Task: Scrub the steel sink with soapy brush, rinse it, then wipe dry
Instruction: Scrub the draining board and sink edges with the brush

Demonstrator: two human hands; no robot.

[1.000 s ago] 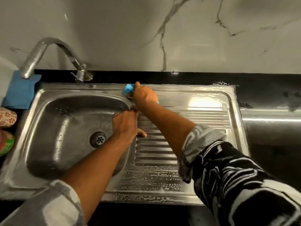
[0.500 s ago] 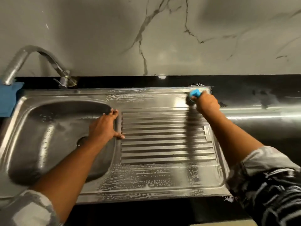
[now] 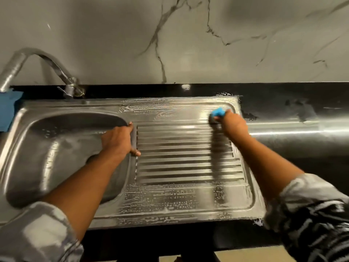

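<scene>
The steel sink (image 3: 170, 201) fills the counter, with its basin (image 3: 56, 157) on the left and a ribbed drainboard (image 3: 179, 154) on the right, streaked with soapy foam. My right hand (image 3: 233, 125) grips a blue-handled brush (image 3: 217, 114) and presses it on the far right corner of the drainboard. My left hand (image 3: 119, 140) rests flat on the rim between basin and drainboard, fingers straight and thumb out toward the ribs.
A curved steel faucet (image 3: 47, 61) stands at the back left. A blue cloth (image 3: 8, 108) lies at the left edge. Black countertop (image 3: 292, 148) extends to the right of the sink. A marble wall (image 3: 188, 38) rises behind.
My right hand swept the brush along the back rim from beside the basin to the far right corner. My left hand stayed on the basin's rim. The camera shifted right.
</scene>
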